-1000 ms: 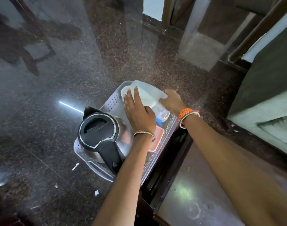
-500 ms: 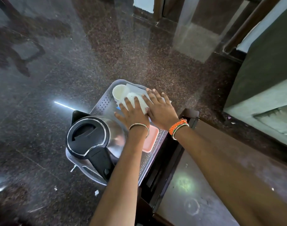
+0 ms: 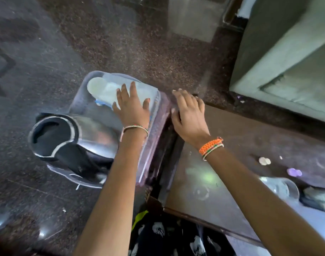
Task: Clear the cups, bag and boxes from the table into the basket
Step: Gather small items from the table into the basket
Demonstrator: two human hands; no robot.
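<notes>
My left hand (image 3: 131, 108) lies flat, fingers spread, palm down on the translucent white plastic bag (image 3: 139, 89), pressing it into the pale perforated plastic basket (image 3: 78, 106). So this grip is apart and clamped on nothing. My right hand (image 3: 188, 115) is just beside it, fingers loosely curled over the near corner of the dark brown wooden worktop (image 3: 250, 137), where the basket's rim meets it; it holds nothing that I can see.

The bag sits at the far end of the basket, under and ahead of my left palm, with a white paper cup (image 3: 94, 85) lying beyond my fingertips, its round mouth turned up towards me. The bag's long axis seems to run across the basket, from the cup side towards my right hand, though motion blur softens its edges. Behind my left wrist a steel electric kettle with a black lid and handle (image 3: 65, 139) fills the near half of the basket.

I judge that the main risk is the bag springing back up once I lift my palm, since air trapped in it would push it above the rim. The basket is also crowded, and it looks to stand on the dark speckled stone floor (image 3: 47, 43) hard against the worktop, so a heavy push could tip the cup out.
</notes>
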